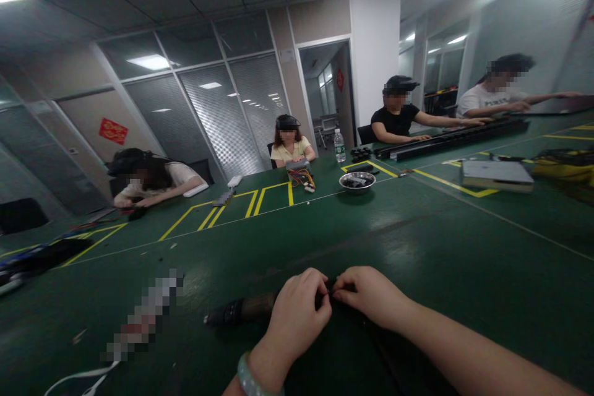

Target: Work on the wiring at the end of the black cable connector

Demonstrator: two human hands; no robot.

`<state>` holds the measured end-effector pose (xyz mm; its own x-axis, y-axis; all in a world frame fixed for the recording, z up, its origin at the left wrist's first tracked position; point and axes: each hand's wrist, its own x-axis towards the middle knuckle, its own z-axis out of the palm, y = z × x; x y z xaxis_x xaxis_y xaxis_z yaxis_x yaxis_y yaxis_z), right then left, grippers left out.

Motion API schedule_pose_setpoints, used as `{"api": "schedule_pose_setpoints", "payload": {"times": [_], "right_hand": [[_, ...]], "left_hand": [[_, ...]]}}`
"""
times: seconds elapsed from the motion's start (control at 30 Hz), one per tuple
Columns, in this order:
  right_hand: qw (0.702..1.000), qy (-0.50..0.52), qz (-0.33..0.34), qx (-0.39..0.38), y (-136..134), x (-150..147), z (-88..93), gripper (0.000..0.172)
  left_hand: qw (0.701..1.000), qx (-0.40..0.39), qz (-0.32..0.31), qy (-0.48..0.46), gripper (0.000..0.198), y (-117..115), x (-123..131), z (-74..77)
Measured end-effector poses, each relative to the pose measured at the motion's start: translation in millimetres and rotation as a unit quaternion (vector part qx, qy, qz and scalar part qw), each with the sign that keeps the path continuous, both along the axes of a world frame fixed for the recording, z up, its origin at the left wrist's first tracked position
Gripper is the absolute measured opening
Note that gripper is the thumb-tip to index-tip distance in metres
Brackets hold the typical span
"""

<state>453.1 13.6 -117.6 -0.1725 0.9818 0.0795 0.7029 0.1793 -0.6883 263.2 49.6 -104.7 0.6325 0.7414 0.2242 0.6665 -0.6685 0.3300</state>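
Observation:
My left hand (299, 306), a pale bracelet (250, 377) at its wrist, is closed in a pinch low in the centre of the view. Facing it, my right hand (371, 294) pinches with thumb and forefinger. A small dark piece (330, 284) shows between the two sets of fingertips, too small and dim to name. To the left lies a dark rod-shaped object (241, 309) with a ridged black end, partly hidden behind my left hand; whether it joins the small piece I cannot tell.
On the green table (208, 266) a blurred-out long item (148, 315) with a white cable lies left. Farther off stand a metal bowl (357, 183) of dark parts, a water bottle (340, 147) and a flat silver box (496, 174). Several people sit around the far side.

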Motion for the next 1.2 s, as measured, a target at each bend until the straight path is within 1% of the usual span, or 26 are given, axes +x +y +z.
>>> {"api": "schedule_pose_setpoints", "payload": {"times": [0.13, 0.37, 0.5, 0.7, 0.97, 1.1, 1.2], "right_hand": [[1.0, 0.0, -0.007, -0.003, 0.4, -0.6, -0.5, 0.018], [1.0, -0.008, -0.006, 0.01, 0.6, -1.8, -1.4, 0.018], [1.0, -0.016, -0.004, 0.023, -0.2, -2.6, -1.8, 0.019], [1.0, -0.006, -0.016, 0.002, -0.2, -2.9, -0.9, 0.018], [1.0, 0.004, -0.014, 0.007, 0.4, -3.3, -3.6, 0.018], [1.0, 0.002, -0.019, -0.007, 0.0, -3.7, -2.9, 0.02], [1.0, 0.006, -0.018, -0.009, -0.1, -3.3, -2.1, 0.021]], "left_hand": [[1.0, 0.004, -0.008, -0.012, 0.009, 1.9, -0.3, -3.1], [1.0, -0.007, 0.0, -0.002, 0.009, -0.4, -0.2, 1.3], [1.0, -0.008, -0.006, -0.015, 0.009, -0.3, -0.1, 1.0], [1.0, -0.013, 0.012, -0.011, 0.01, -0.1, 1.8, -0.6], [1.0, -0.008, 0.004, -0.021, 0.012, 0.8, 0.6, -1.7], [1.0, -0.009, -0.003, -0.008, 0.013, -0.5, 0.4, 1.6], [1.0, -0.012, -0.005, -0.004, 0.011, -2.2, 0.7, 4.3]]}}
